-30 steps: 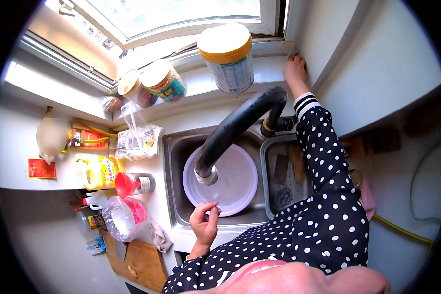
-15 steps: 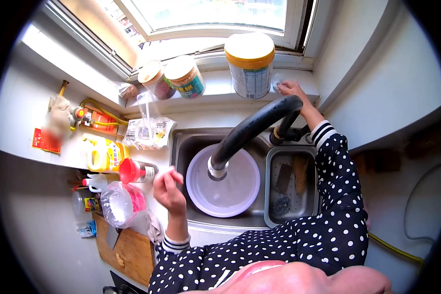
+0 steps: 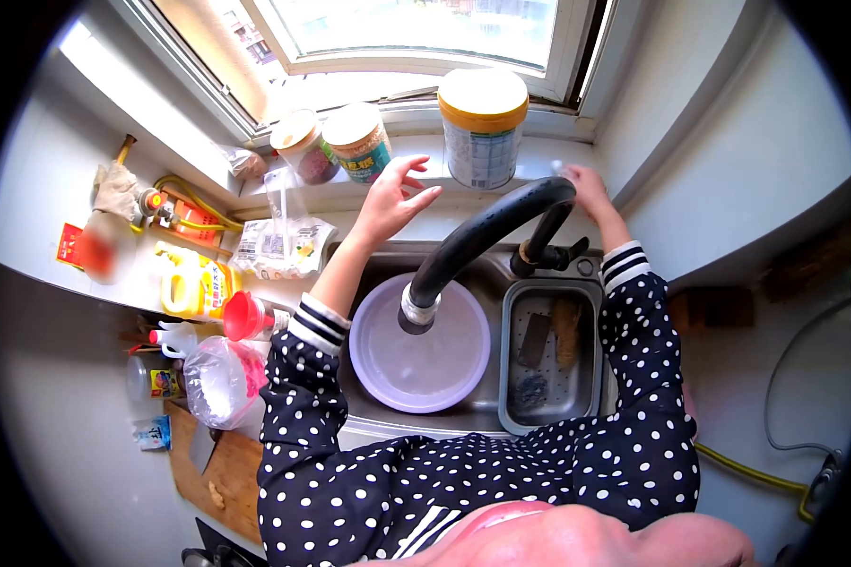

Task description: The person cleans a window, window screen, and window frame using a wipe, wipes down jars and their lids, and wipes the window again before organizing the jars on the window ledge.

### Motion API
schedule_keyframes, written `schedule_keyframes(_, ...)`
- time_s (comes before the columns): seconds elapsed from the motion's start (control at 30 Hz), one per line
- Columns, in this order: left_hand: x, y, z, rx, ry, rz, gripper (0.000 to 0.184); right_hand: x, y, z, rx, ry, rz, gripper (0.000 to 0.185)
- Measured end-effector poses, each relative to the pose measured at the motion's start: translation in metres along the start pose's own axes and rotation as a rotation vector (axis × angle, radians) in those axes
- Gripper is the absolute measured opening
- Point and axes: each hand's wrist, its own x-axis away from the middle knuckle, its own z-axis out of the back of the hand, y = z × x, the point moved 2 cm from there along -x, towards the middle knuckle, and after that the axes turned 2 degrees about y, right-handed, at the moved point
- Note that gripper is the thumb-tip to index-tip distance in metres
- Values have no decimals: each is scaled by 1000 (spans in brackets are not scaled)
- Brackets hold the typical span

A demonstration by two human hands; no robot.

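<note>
My left hand (image 3: 393, 200) is raised over the counter behind the sink, its fingers apart and nothing in them. It is nearest to the jar with a teal label (image 3: 359, 144) on the windowsill. My right hand (image 3: 588, 191) is closed around a small whitish, clear-looking thing (image 3: 558, 168), too small to name, right of the big white tub with a yellow rim (image 3: 482, 132). Between my arms the black faucet (image 3: 482, 227) arches over a pale purple basin (image 3: 420, 369) in the steel sink (image 3: 473, 274).
A draining tray (image 3: 550, 416) with a scouring pad sits at the sink's right. On the left stand a plastic packet (image 3: 279, 250), a yellow jug (image 3: 191, 287), a red-topped container (image 3: 246, 316) and a plastic bag (image 3: 216, 383). A knife (image 3: 203, 450) lies on the cutting board (image 3: 232, 482).
My left hand has moved up from beside the basin toward the windowsill, and its fingers have spread. My right hand has shifted slightly right, with the small whitish thing still at its fingertips.
</note>
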Motion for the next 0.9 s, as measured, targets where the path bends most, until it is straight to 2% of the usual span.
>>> schedule_keyframes(0.03,-8,-3,-2,-112,-40,-13,64,-3,2,8,-163,99,-54,34)
schedule_keyframes(0.07,-14,-4,-6,-126,-9,-45,68,-9,3,15,-327,199,-100,34)
schedule_keyframes(0.1,-22,-4,-11,-143,29,-80,72,-4,-30,35,-433,243,-251,30)
schedule_keyframes(0.13,-30,-4,-14,-163,68,-116,76,-12,-42,48,-426,279,-194,29)
schedule_keyframes(0.17,-40,-4,-15,-181,95,-127,89,-19,-49,58,-420,314,-139,28)
schedule_keyframes(0.27,-62,2,-19,-133,222,-158,96,-28,-103,85,-393,327,-37,27)
schedule_keyframes(0.4,-82,20,-24,-207,186,-148,112,-54,-157,93,-133,318,114,25)
schedule_keyframes(0.47,-86,29,-25,-182,154,-72,116,-60,-181,91,26,329,109,25)
schedule_keyframes(0.5,-90,26,-28,-192,182,-46,117,-73,-177,83,24,299,172,25)
schedule_keyframes(0.6,-101,23,-33,-144,158,-71,118,-87,-185,68,71,305,302,25)
schedule_keyframes(0.67,-105,21,-34,-152,219,-101,119,-92,-189,62,98,307,379,21)
schedule_keyframes(0.73,-110,5,-40,-165,256,-148,120,-91,-186,51,162,235,426,20)
schedule_keyframes(0.8,-113,7,-40,-179,267,-95,124,-87,-194,46,147,108,403,21)
schedule_keyframes(0.83,-111,10,-42,-255,316,-118,113,-83,-200,45,199,128,471,21)
schedule_keyframes(0.9,-113,9,-44,-286,285,-87,113,-89,-194,31,302,169,587,19)
